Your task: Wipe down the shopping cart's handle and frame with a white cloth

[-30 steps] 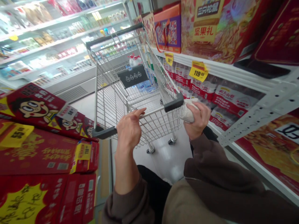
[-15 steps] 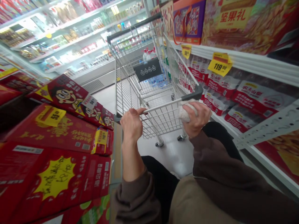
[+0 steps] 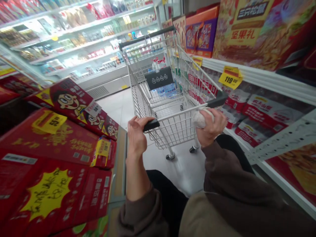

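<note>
A grey wire shopping cart (image 3: pixel 176 133) stands in front of me, with black corner pieces on its handle bar. My left hand (image 3: pixel 137 136) is at the handle's left end, its fingers curled over the black corner piece (image 3: pixel 151 124). In my right hand (image 3: pixel 212 125) is a crumpled whitish wad (image 3: pixel 202 118), pressed against the handle bar near the right corner. Whether the wad is cloth, paper or thin plastic I cannot tell. A dark sign panel (image 3: pixel 159 78) hangs inside the cart basket.
Stacked red gift boxes (image 3: pixel 56 141) crowd the left side. Along the right runs a white shelf (image 3: pixel 261 77) with boxes above and packs of red-labelled bottles (image 3: pixel 271 105) below. A lit refrigerated display (image 3: pixel 81 39) spans the far end, beyond pale floor tiles (image 3: pixel 115 103).
The cart's near left corner has swung right, from left of my left hand to its right side. The cart and my right hand, still holding the wad, have shifted slightly right in view.
</note>
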{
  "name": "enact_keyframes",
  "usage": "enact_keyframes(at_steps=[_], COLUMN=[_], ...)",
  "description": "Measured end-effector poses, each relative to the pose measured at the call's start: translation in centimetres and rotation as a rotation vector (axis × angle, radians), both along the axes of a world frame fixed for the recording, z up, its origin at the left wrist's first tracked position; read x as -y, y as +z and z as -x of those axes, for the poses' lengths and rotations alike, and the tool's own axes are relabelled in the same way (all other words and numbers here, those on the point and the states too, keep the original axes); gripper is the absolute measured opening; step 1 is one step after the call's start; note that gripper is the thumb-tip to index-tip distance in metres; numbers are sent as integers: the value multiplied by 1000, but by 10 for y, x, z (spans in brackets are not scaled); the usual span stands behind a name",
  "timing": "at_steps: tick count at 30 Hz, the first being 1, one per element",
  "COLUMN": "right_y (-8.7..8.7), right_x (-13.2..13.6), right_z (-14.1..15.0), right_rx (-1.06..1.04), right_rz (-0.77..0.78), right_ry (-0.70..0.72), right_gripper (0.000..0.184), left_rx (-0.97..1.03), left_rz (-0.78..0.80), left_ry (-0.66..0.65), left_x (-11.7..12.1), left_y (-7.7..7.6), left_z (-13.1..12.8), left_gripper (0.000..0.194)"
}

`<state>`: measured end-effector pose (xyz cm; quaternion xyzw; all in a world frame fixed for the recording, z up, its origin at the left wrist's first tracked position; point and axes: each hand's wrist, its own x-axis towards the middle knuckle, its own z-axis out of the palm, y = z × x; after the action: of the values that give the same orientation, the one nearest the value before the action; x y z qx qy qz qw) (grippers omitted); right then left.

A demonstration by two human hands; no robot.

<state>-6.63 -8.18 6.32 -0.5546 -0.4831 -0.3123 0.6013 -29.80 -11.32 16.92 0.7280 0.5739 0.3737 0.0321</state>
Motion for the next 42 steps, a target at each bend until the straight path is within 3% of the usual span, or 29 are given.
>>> enact_keyframes(at_steps=[3, 5, 7, 10, 14, 16, 18, 22, 24, 26, 28, 30, 33, 36, 38, 40, 42], right_y=[10, 14, 13, 4, -2, 0, 4, 9, 8, 3, -1, -3, -1, 2, 2, 0, -3], right_x=[10, 19, 22, 14, -5, -5, 3, 19, 17, 7, -3, -8, 0, 12, 13, 7, -3], right_z=[43, 75, 86, 53, -9, -6, 21, 73, 62, 27, -12, -33, -15, 29, 40, 24, -10], right_rx=[-17, 111, 241, 278, 107, 9, 3, 256, 354, 393, 268, 159, 157, 281, 341, 363, 372], right_rz=[21, 37, 45, 66, 47, 22, 2, 0, -7, 16, 33, 63, 75, 2, -70, -73, -1], right_ry=[89, 249, 352, 329, 90, 14, 41, 299, 317, 246, 71, -36, 18, 238, 334, 309, 202], right_gripper=[13, 16, 20, 20, 12, 13, 13, 11, 15, 16, 10, 11, 12, 12, 16, 17, 11], left_rx=[-6, -37, -68, -93, -64, -58, -72, -136, -175, -198, -199, -201, -258, -349, -408, -429, -401], left_rz=[1, -1, -3, 15, 21, 12, 6, -5, 8, 34, 46, 30, 4, 5, -9, -22, -17], left_ry=[0, -9, -33, -77, -118, -111, -103, -128, -151, -167, -167, -140, -131, -201, -217, -228, -253], left_x=[-2, -3, -3, -4, -5, -5, -6, -5, -5, -4, -3, -3, -5, -9, -10, -10, -9], left_y=[-3, -4, -4, -4, -5, -6, -7, -6, -4, 0, 2, 4, 4, 4, 3, 3, 3], left_z=[-14, -24, -27, -24, -23, -29, -37, -42, -36, -27, -20, -21, -41, -75, -95, -105, -102], left_gripper=[101, 98, 96, 94, 95, 95, 94, 89, 88, 89, 91, 92, 85, 77, 75, 75, 76])
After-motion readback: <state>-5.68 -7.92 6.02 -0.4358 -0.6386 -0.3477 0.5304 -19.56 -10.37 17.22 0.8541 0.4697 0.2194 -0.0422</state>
